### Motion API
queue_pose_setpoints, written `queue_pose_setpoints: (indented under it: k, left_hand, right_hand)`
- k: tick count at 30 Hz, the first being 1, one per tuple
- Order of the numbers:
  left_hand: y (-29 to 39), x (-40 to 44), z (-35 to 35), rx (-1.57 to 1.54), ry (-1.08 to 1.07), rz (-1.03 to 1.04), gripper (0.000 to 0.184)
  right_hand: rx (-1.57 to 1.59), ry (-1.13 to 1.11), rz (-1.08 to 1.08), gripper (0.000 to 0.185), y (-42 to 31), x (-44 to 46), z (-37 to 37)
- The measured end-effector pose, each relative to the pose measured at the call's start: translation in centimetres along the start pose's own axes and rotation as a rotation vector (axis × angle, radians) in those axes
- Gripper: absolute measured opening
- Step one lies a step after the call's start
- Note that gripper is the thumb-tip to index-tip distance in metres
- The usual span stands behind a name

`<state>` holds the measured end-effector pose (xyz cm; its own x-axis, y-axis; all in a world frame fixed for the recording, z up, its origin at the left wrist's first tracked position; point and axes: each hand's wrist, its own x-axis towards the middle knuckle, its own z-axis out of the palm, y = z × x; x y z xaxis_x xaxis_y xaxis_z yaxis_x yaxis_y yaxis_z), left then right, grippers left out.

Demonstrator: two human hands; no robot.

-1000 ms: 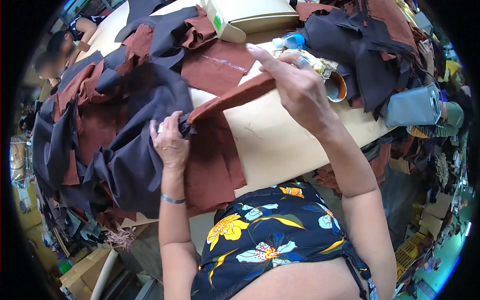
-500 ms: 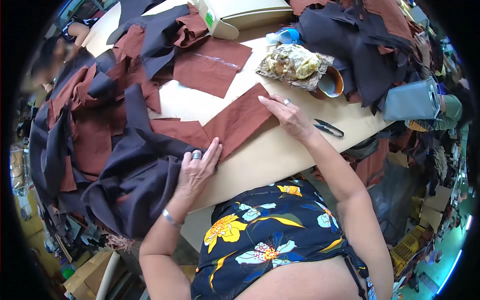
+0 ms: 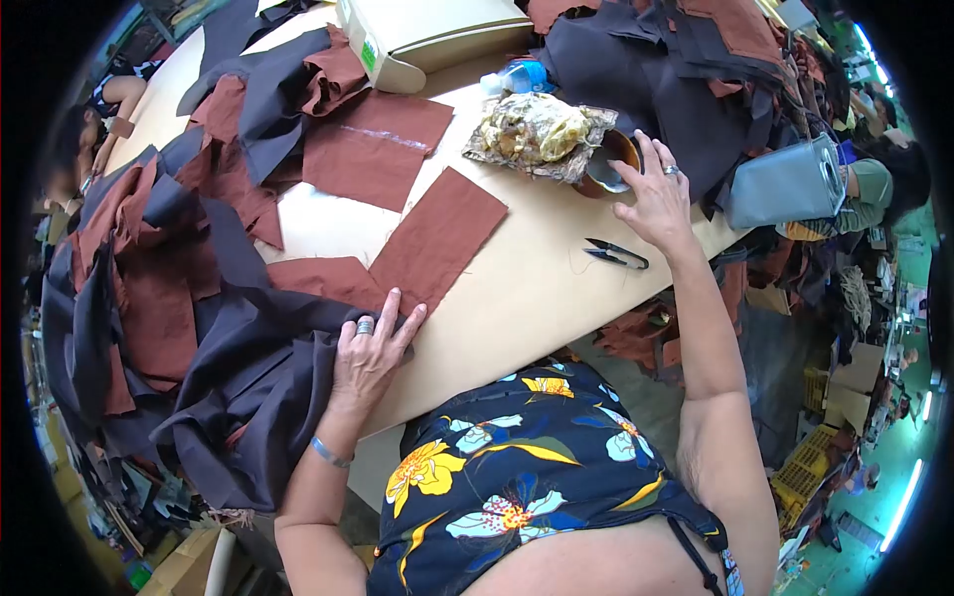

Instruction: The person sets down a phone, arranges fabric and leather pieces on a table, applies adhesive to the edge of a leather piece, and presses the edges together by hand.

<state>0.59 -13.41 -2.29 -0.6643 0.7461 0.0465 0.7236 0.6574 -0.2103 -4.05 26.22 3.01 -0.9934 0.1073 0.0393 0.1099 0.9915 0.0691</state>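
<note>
Flat on the near end of a reddish-brown fabric piece (image 3: 442, 233), my left hand (image 3: 368, 353) rests with its fingers stretched out. The piece overlaps another brown strip (image 3: 323, 280), and dark fabric (image 3: 238, 382) lies bunched beside that hand. Over at the right, my right hand (image 3: 656, 194) reaches to a brown-rimmed bowl (image 3: 599, 177) with greyish contents, its fingers apart. Its fingertips are at the bowl's edge; whether they touch it is unclear. A crumpled, yellow-smeared wad (image 3: 537, 131) leans against the bowl. Black thread snips (image 3: 616, 254) lie below my right hand.
A flat brown piece with a whitish streak (image 3: 368, 144) lies farther back. Behind it stand a cardboard box (image 3: 447, 25) and a blue-labelled bottle (image 3: 522, 76). Fabric stacks (image 3: 636, 74) fill the back right, near a grey box-like object (image 3: 785, 184). Another person (image 3: 119, 94) is at the far left.
My right hand has let go of the brown piece's far end and moved right to the bowl. The piece now lies flat, and my left hand stays on its near end.
</note>
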Motion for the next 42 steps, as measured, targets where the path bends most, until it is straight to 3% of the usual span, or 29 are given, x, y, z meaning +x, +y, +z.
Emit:
queue_pose_setpoints:
  k: [5, 9, 16, 18, 20, 23, 29, 32, 35, 38, 42]
  left_hand:
    - [0.0, -0.2, -0.5, -0.036, 0.011, 0.044, 0.054]
    - [-0.5, -0.6, -0.2, -0.060, 0.043, 0.099, 0.053]
    - [-1.4, -0.8, -1.0, -0.143, -0.040, 0.170, 0.050]
    - [-1.4, -0.8, -1.0, -0.140, -0.054, 0.168, 0.050]
    - [-1.4, -0.8, -0.9, -0.130, -0.043, 0.173, 0.050]
    - [-1.3, -0.9, -0.8, -0.149, -0.058, 0.164, 0.051]
    - [-1.4, -0.9, -0.7, -0.148, 0.020, 0.174, 0.045]
    - [-1.4, -1.0, -0.7, -0.153, 0.022, 0.175, 0.044]
    - [-1.3, -1.1, -0.5, -0.131, -0.016, 0.166, 0.053]
    - [-1.4, -1.4, -0.5, -0.119, -0.021, 0.171, 0.053]
    - [-1.4, -1.6, -1.2, -0.122, -0.015, 0.182, 0.042]
  right_hand:
    - [-0.094, -0.168, -0.012, 0.050, -0.5, 1.1, -0.5]
    - [0.044, 0.123, -0.053, 0.039, -0.4, -0.3, -1.4]
    - [0.012, 0.292, -0.145, 0.033, -4.9, -4.3, 0.1]
    - [0.217, 0.248, -0.259, 0.040, -7.9, -5.1, 1.0]
    - [0.477, 0.038, -0.208, 0.042, -10.0, -5.6, 3.1]
    - [0.683, -0.067, -0.187, 0.048, -11.0, -5.1, 5.8]
    - [0.073, 0.145, -0.229, 0.047, -13.0, -5.5, 6.5]
    - [-0.181, 0.105, -0.258, 0.045, -14.3, -6.5, 5.7]
    - [-0.159, 0.102, -0.367, 0.047, -14.3, -6.8, 4.7]
    - [-0.218, 0.118, -0.321, 0.047, -12.5, -5.3, 5.1]
    - [-0.232, 0.183, -0.394, 0.048, -11.6, -5.2, 5.1]
